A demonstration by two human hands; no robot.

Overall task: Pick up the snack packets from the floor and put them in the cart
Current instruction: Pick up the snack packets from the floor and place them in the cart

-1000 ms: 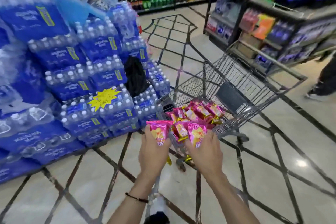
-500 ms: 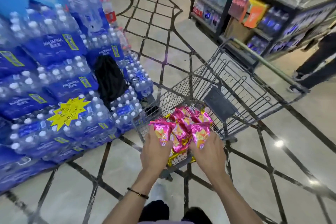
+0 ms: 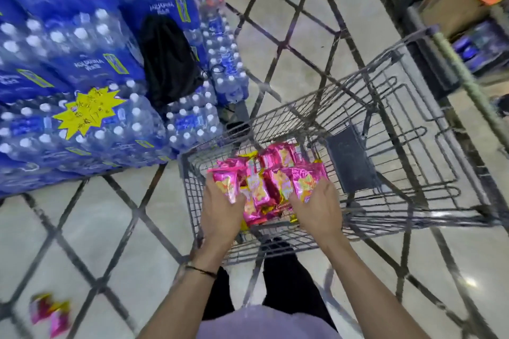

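Our left hand (image 3: 220, 210) grips one pink packet (image 3: 227, 184); our right hand (image 3: 319, 210) grips a second packet (image 3: 304, 186) the same way. Both are held just over the packet pile (image 3: 271, 173) in the near end of the cart (image 3: 192, 195). Two more packets (image 3: 49, 314) lie on the floor (image 3: 96, 223), near left. Water packs (image 3: 82, 63) are stacked far left, with a black bag (image 3: 168, 63) on them.

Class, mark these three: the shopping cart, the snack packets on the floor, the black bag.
shopping cart (image 3: 349, 159): head view, grey flap panel in its basket.
snack packets on the floor (image 3: 41, 308): head view, the left packet.
black bag (image 3: 168, 63): head view, middle of its fabric.
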